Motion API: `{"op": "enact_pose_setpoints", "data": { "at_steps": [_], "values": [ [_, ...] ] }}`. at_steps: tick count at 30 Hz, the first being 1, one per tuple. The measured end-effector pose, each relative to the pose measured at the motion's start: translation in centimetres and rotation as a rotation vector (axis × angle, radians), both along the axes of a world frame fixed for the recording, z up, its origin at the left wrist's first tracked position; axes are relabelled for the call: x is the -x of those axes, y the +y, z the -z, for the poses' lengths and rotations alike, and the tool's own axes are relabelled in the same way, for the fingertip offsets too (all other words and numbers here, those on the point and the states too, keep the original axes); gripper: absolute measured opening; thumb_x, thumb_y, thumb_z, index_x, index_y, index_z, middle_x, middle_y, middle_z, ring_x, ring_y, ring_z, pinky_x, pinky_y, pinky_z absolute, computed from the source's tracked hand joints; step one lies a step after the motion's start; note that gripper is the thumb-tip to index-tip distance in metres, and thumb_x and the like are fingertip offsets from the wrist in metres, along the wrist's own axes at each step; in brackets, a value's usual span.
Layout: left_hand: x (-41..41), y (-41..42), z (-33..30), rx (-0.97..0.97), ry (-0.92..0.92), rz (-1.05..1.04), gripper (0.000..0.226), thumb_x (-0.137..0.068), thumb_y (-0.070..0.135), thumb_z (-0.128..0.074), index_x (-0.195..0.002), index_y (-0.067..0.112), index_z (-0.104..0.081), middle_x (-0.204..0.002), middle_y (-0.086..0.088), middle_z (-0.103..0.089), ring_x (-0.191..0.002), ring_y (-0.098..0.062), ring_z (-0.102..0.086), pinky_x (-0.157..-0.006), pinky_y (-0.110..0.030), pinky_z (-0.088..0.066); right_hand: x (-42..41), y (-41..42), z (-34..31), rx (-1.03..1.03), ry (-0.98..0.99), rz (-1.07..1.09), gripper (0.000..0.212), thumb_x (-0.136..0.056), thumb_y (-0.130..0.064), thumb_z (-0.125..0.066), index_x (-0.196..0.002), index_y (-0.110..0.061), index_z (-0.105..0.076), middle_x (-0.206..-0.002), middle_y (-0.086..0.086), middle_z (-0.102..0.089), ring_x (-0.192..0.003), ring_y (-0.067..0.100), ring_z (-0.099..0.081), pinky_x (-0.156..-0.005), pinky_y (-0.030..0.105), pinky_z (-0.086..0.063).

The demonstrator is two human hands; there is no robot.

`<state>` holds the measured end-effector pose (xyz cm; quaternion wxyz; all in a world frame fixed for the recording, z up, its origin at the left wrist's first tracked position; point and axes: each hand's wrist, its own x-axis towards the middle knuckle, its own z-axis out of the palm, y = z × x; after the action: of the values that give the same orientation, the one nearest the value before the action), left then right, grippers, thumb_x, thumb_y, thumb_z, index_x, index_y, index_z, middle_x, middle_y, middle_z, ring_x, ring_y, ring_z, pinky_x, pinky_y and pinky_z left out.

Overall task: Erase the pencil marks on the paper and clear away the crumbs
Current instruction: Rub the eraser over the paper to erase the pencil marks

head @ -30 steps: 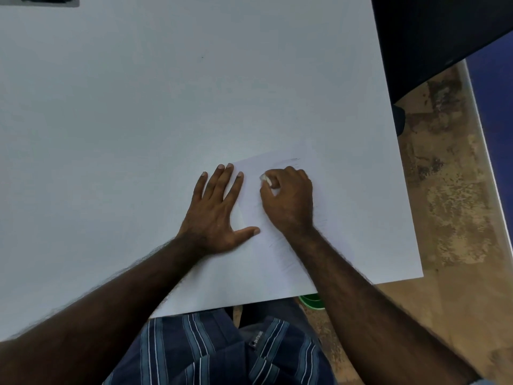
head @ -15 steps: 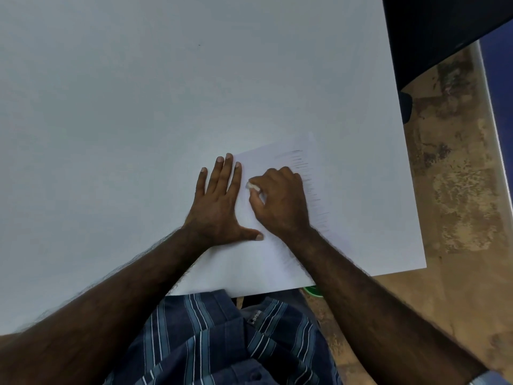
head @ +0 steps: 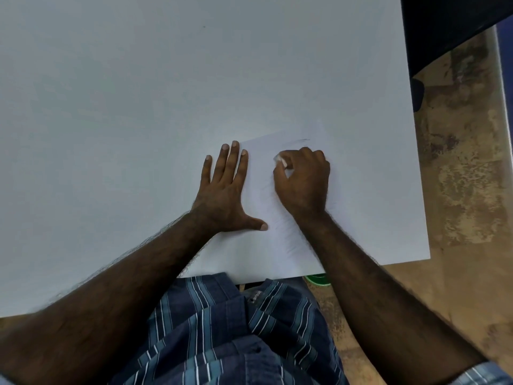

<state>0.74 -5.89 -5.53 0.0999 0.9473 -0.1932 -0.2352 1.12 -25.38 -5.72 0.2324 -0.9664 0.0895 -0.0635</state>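
A white sheet of paper [head: 261, 245] lies on the white table near its front edge, tilted a little. Faint pencil marks [head: 302, 140] show at its upper part, more faint lines run beside my right wrist. My left hand [head: 224, 193] lies flat with straight, spread fingers on the sheet's left edge and presses it down. My right hand [head: 302, 182] is curled and pinches a small white eraser [head: 281, 160] against the paper just below the upper marks. Most of the eraser is hidden by my fingers. No crumbs can be made out.
The white table [head: 138, 107] fills most of the view; its right edge runs along a worn brown floor [head: 460, 190]. A dark object [head: 449, 26] stands at the top right. A green thing [head: 317, 279] peeks out under the table's front edge.
My right hand with the eraser slid left towards my left hand, then back to the right and up the sheet. My left hand has stayed flat on the paper.
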Motion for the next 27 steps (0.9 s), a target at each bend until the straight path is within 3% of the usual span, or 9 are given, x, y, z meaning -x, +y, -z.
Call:
{"op": "enact_pose_setpoints", "data": {
  "at_steps": [6,11,16,21,26,27],
  "values": [
    [0.0,0.0,0.0,0.012,0.0,-0.001,0.16,-0.051,0.11,-0.043,-0.163,0.013,0.017,-0.169,-0.011,0.026,-0.156,-0.029,0.026,-0.126,-0.057,0.012,1.5,1.1,-0.2,0.007,0.085,-0.428,0.014,-0.092,-0.027,-0.069,-0.102,-0.022,-0.079,-0.093,-0.001,-0.072,-0.089,0.026,-0.06,-0.078,0.043,-0.044],
    [0.0,0.1,-0.1,0.018,-0.007,-0.015,0.161,-0.05,0.11,-0.045,-0.163,0.013,0.017,-0.169,-0.009,0.028,-0.155,-0.027,0.028,-0.126,-0.056,0.013,0.3,-0.3,0.0,-0.021,0.027,-0.033,0.01,-0.092,-0.024,-0.067,-0.094,-0.023,-0.077,-0.086,-0.002,-0.069,-0.085,0.026,-0.059,-0.075,0.043,-0.045],
    [0.0,0.1,0.0,0.021,-0.015,-0.019,0.161,-0.049,0.11,-0.045,-0.164,0.013,0.014,-0.17,-0.009,0.024,-0.157,-0.027,0.025,-0.126,-0.057,0.009,2.1,1.7,0.1,-0.022,0.09,-0.376,0.017,-0.093,-0.028,-0.067,-0.103,-0.021,-0.078,-0.095,-0.001,-0.073,-0.091,0.024,-0.061,-0.081,0.044,-0.046],
    [0.0,0.1,-0.1,0.028,-0.015,-0.022,0.161,-0.049,0.11,-0.045,-0.164,0.012,0.014,-0.17,-0.009,0.026,-0.156,-0.027,0.027,-0.126,-0.056,0.01,0.2,-0.1,-0.2,0.022,0.032,-0.013,0.013,-0.092,-0.025,-0.065,-0.096,-0.022,-0.077,-0.088,-0.001,-0.071,-0.086,0.028,-0.06,-0.075,0.044,-0.046],
    [0.0,0.0,0.0,0.016,-0.016,-0.009,0.161,-0.05,0.11,-0.045,-0.164,0.012,0.014,-0.17,-0.01,0.025,-0.156,-0.028,0.026,-0.126,-0.056,0.01,1.6,1.9,0.2,-0.012,0.091,-0.377,0.018,-0.092,-0.029,-0.067,-0.105,-0.022,-0.077,-0.096,-0.001,-0.072,-0.093,0.024,-0.06,-0.082,0.045,-0.046],
    [0.0,0.0,0.0,0.017,-0.015,-0.01,0.161,-0.05,0.11,-0.045,-0.164,0.012,0.014,-0.17,-0.01,0.025,-0.156,-0.027,0.026,-0.126,-0.056,0.01,1.4,1.6,0.0,0.002,0.081,-0.371,0.018,-0.091,-0.029,-0.068,-0.105,-0.023,-0.078,-0.095,-0.002,-0.072,-0.093,0.024,-0.059,-0.081,0.044,-0.045]
  ]
}}
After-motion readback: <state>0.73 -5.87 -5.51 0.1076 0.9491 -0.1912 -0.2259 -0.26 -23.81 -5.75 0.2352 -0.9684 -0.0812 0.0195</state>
